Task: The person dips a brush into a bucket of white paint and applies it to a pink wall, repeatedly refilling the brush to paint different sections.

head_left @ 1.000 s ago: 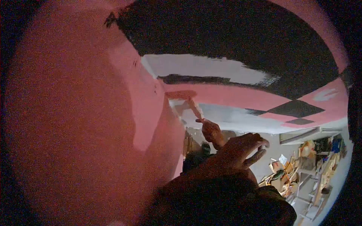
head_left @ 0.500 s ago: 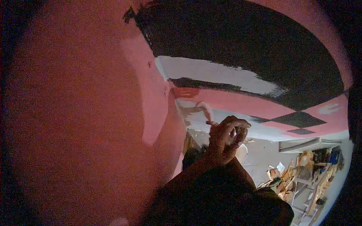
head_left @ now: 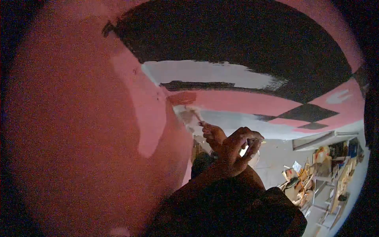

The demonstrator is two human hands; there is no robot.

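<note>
My left hand (head_left: 212, 133) is up at the wall and grips a thin paintbrush (head_left: 194, 114). The brush's tip touches the edge where a pink band (head_left: 237, 102) meets a whitish-grey patch (head_left: 237, 118). My right hand (head_left: 237, 150), in a dark sleeve (head_left: 233, 205), hovers just in front of and below the left hand. Its fingers curl in toward the thumb. A pale shape shows behind them, and I cannot tell whether the hand holds anything.
The wall (head_left: 79, 130) fills the left side in pink, close to the camera. A large black area (head_left: 237, 35) lies above, with black diamonds (head_left: 308, 112) at the right. Far below at the right lies a floor with cluttered shelves and boxes (head_left: 316, 177).
My right hand was spread open a second ago and has curled shut. The left hand and brush moved slightly left and down along the pink edge. The view swung right, then back.
</note>
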